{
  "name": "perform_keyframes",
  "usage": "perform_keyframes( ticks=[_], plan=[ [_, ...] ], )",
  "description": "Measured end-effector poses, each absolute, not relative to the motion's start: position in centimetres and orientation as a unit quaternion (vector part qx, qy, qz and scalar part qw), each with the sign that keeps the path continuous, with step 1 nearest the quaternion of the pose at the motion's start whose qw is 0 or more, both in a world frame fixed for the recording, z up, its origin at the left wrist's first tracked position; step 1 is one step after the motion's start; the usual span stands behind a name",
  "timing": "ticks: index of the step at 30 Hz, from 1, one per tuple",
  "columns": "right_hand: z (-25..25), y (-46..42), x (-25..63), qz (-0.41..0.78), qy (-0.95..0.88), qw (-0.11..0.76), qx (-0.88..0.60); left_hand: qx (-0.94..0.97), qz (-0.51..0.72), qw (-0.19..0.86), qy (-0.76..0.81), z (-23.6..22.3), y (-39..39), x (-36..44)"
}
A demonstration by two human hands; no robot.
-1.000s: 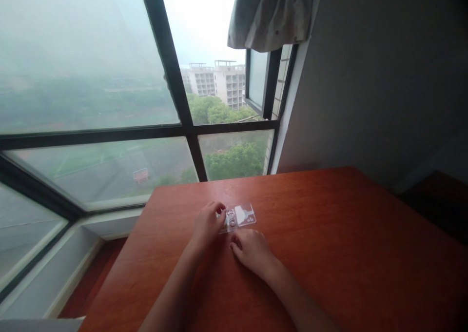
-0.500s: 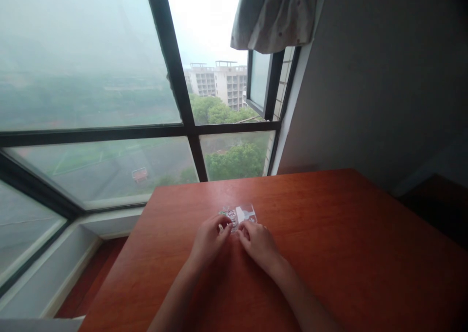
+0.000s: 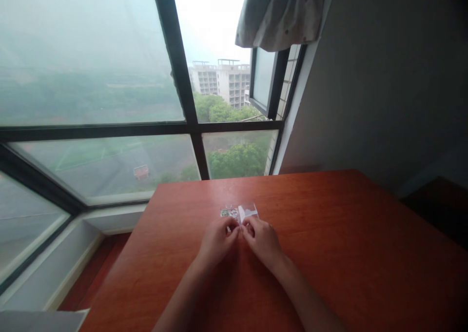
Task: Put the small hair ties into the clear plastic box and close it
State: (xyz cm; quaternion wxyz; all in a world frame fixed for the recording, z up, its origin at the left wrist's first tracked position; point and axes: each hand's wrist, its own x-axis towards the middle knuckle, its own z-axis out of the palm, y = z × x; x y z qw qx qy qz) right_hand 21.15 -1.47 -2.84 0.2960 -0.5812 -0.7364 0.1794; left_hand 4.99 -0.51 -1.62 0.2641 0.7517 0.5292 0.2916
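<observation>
A small clear plastic case (image 3: 230, 212) lies on the tabletop just beyond my fingers. Its left part holds small ring-like or coiled pieces, some of them greenish. On the right is a see-through flap (image 3: 249, 209) with a white patch. At the case's near edge, my left hand (image 3: 220, 237) has its thumb and fingers pinched together. My right hand (image 3: 263, 240) is closed in a similar pinch, its fingertips almost meeting the left ones. Whatever is between the fingertips is too small to make out, and my fingers hide the near part of the case.
A reddish-brown wooden table (image 3: 347, 254) spreads under both arms. Beyond its far edge stands a dark-framed window (image 3: 146, 131), with a curtain (image 3: 281, 20) hanging at the upper right. A grey wall (image 3: 365, 103) rises on the right.
Both hands have come closer together, the left one moving right until the fingertips nearly touch. More of the case's left part shows. The whole view has shifted slightly.
</observation>
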Motion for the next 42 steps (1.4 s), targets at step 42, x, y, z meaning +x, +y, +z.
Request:
perform_keyframes(
  ticks=[42],
  plan=[
    [-2.8, -0.2, 23.4, 0.092, -0.683, 0.184, -0.701, 0.791, 0.244, 0.162, 0.537, -2.5, 2.0, 1.4]
  ],
)
